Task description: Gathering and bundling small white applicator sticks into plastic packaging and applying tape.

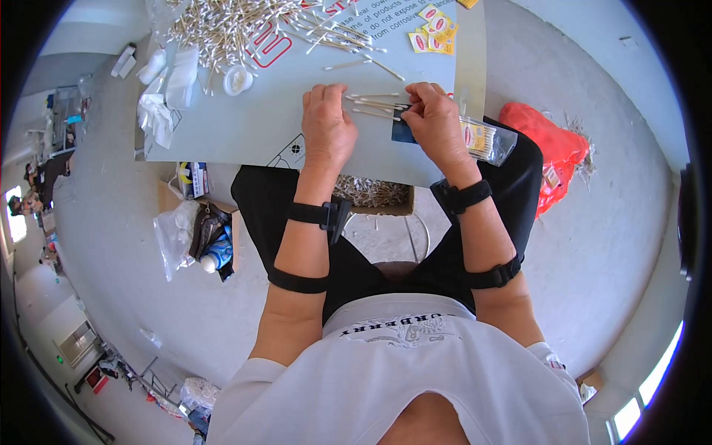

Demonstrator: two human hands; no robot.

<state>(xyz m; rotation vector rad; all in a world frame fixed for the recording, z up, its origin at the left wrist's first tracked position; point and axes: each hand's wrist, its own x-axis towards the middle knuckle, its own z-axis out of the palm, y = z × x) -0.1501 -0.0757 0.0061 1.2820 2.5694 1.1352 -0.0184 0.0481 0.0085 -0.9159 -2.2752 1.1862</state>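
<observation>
The grey tabletop [245,126] carries a big loose heap of cotton swabs [222,26] at the far edge, so most work seems left. Red bag [549,144] lies on the floor at right. Right hand [437,122] fingers are closed on a small swab bundle [374,107] above a clear pouch [486,139], approx. part-filled. Left hand [326,126] fingers curl down onto the swab ends, grip w/ them I cannot tell.

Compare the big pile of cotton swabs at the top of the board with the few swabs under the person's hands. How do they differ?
The pile is large and tangled, swabs crossing every way; the few swabs lie nearly parallel in a loose row. The pile sits untouched at the board's far edge; the few lie between the left hand and right hand, at their fingers. Both are pale thin sticks resting on the same board.
</observation>
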